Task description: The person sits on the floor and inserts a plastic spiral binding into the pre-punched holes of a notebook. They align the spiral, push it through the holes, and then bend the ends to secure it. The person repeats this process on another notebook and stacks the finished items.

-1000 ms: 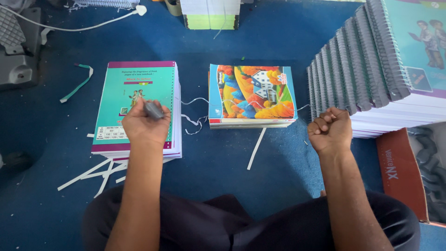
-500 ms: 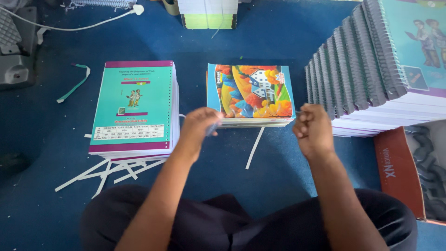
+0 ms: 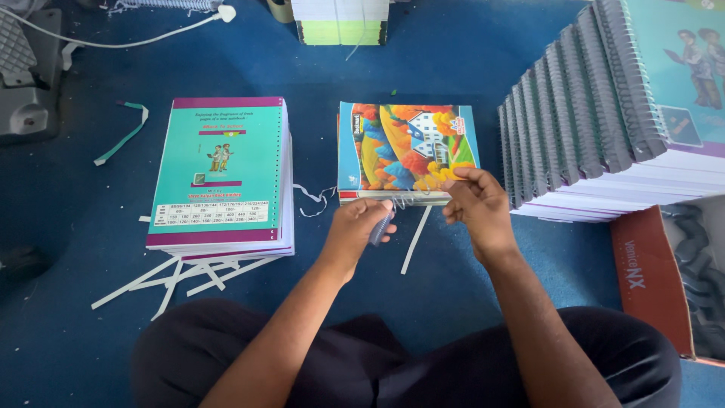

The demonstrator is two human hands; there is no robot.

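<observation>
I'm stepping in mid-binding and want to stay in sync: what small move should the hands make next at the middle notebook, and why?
Probably feed the spiral wire into the near edge of the colourful notebook. The right hand already pinches that edge, and the left hand holds a small grey tool at the coil's end, so both sit at the edge.

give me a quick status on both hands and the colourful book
Left hand shut on wire coil. Right hand pinching near edge of colourful book. Paper strip lies just below; nothing in the way.
</observation>
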